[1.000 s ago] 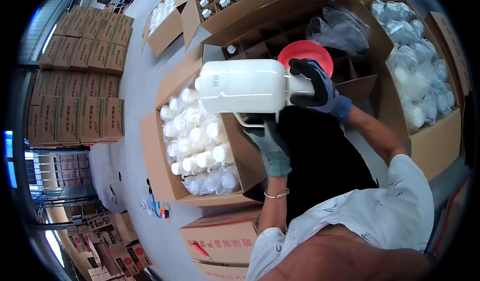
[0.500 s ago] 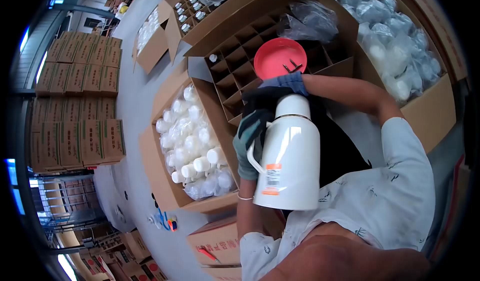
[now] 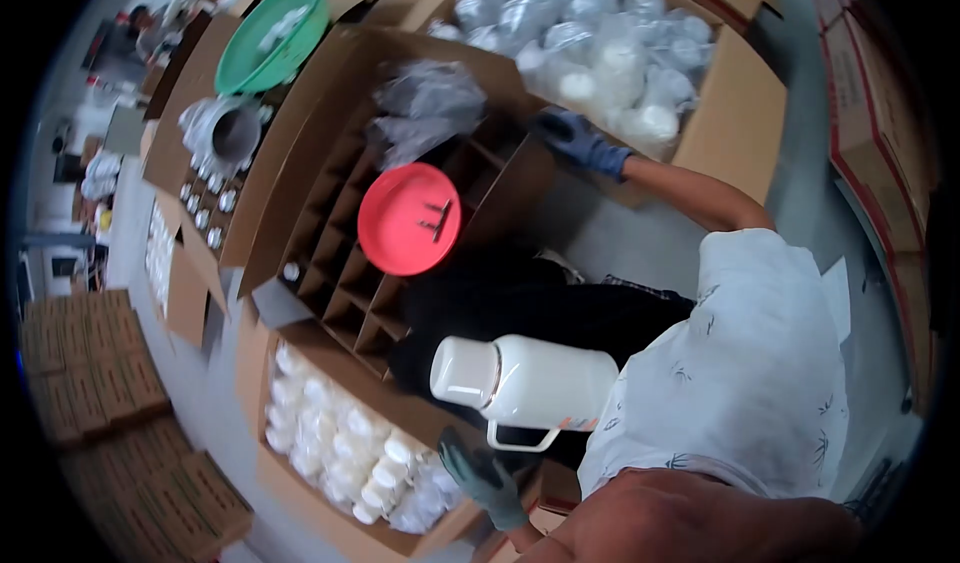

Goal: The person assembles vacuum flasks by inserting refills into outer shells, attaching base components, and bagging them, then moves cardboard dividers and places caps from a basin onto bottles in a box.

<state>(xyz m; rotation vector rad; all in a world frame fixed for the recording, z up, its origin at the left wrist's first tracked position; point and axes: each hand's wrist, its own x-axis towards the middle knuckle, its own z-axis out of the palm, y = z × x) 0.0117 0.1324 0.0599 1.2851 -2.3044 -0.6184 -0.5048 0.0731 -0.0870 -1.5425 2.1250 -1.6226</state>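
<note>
A white thermos jug [image 3: 550,378] lies on its side across the dark-clothed lap, cap to the left and handle toward the bottom. My left hand [image 3: 485,478], in a grey-green glove, is below the handle with its fingers spread and nothing in it. Far from the jug, my right hand [image 3: 580,143], in a blue-grey and black glove, reaches to the corner of the divided carton beside the bagged items, fingers extended. A red bowl [image 3: 400,228] with a few small dark pieces rests on the cardboard dividers [image 3: 335,223].
Crumpled plastic [image 3: 425,108] lies on the divided carton. A carton of bagged white parts [image 3: 345,443] stands lower left, another of wrapped items [image 3: 610,53] at the top. A green basin [image 3: 275,38] is upper left. Stacked boxes [image 3: 110,383] stand at the left.
Both hands have come off the jug, which has turned from upright to lying on the lap. My right hand has moved up and right. The view has swung right, bringing the green basin into sight.
</note>
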